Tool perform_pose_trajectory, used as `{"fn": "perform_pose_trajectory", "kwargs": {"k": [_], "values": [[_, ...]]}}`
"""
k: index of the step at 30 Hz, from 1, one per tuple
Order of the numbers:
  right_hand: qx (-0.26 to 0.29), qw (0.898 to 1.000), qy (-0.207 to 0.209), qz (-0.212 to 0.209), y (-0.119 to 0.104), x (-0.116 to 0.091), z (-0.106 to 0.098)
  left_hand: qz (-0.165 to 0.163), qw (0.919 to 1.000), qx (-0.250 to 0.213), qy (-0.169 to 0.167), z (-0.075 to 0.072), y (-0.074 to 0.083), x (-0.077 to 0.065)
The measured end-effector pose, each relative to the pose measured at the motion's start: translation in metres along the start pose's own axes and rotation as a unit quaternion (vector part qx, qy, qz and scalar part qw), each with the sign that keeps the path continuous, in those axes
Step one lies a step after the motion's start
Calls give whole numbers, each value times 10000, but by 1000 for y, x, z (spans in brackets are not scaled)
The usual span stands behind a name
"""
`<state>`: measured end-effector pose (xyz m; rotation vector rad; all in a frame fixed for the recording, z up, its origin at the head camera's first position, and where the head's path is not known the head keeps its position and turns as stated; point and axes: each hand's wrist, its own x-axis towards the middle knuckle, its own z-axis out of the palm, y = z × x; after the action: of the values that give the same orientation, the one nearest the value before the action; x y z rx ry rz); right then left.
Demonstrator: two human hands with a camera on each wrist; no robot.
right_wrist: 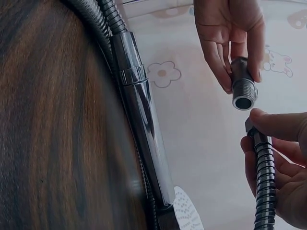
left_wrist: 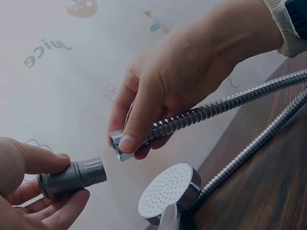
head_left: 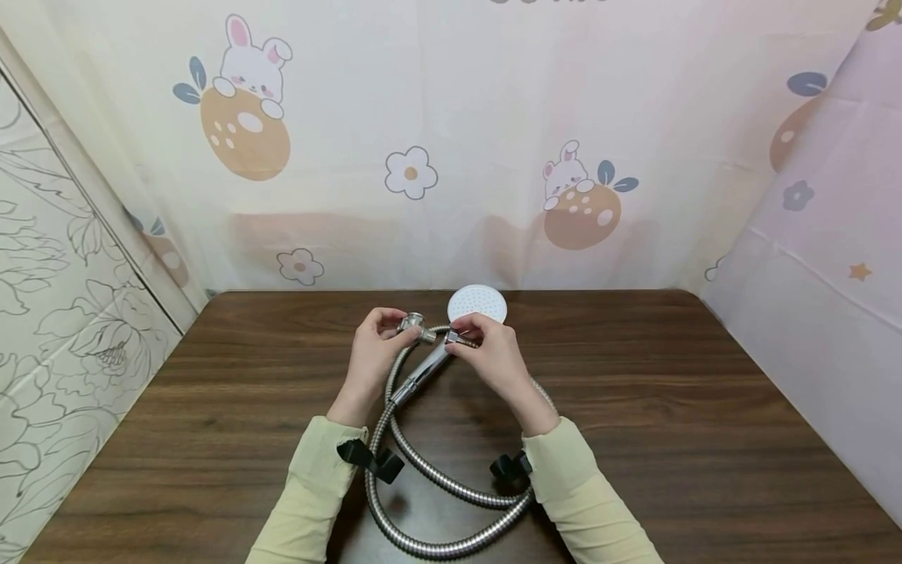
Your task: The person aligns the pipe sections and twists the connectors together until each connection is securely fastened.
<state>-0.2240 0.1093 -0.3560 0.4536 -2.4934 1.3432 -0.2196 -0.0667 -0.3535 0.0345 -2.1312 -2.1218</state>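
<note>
My left hand [head_left: 371, 356] pinches a metal threaded hose fitting [left_wrist: 72, 178] between thumb and fingers. In the left wrist view its threaded end points toward the hose. Opposite it, my right hand [head_left: 499, 359] grips the end nut [left_wrist: 120, 144] of a ribbed metal shower hose [head_left: 440, 550]. A small gap separates the fitting's threads from the nut; the right wrist view shows the fitting's round opening facing the nut. Behind and below the hands lies a chrome handheld shower head [right_wrist: 148, 139] with a white dotted spray face [head_left: 477, 301]. The hose's other end joins its handle.
The hose loops over the dark wooden table [head_left: 669, 407] between the forearms. Black wrist cameras [head_left: 509, 472] sit close to the loops. A patterned curtain [head_left: 465, 141] hangs along the table's far edge, with further printed fabric on both sides.
</note>
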Motion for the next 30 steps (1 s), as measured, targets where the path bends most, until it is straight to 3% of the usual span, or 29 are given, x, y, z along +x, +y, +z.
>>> {"fn": "perform_pose_trajectory", "kwargs": {"k": [12, 30], "values": [[120, 9999, -70, -46, -4, 0, 3, -61, 9997, -224, -90, 4, 1, -1], [144, 9996, -205, -105, -4, 0, 7, -64, 9997, -209, -131, 5, 1, -1]]}}
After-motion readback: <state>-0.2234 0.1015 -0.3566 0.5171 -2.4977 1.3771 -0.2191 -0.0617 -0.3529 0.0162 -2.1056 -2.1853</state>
